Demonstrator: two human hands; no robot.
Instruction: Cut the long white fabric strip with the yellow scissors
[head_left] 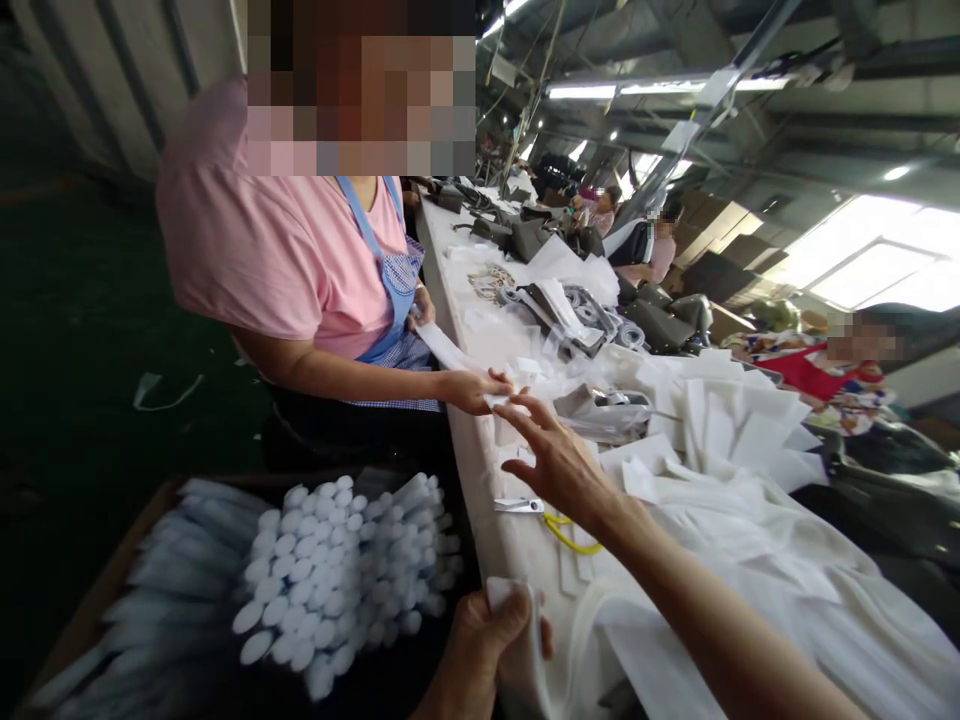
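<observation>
My right hand (559, 460) reaches forward over the long white table (517, 545), fingers spread, its fingertips touching a small white piece (501, 400) that a co-worker's hand (472, 388) holds. My left hand (480, 640) is at the table's near edge, closed on a fold of white foam sheet (525, 645). Small scissors with a yellow loop (547, 517) lie on the table just below my right wrist.
A person in a pink shirt and blue apron (300, 260) sits across at the left. A box of white wrapped rolls (337, 570) stands at lower left. Stacked white sheets (720, 410), grey parts (592, 315) and bags cover the table. More people sit at right.
</observation>
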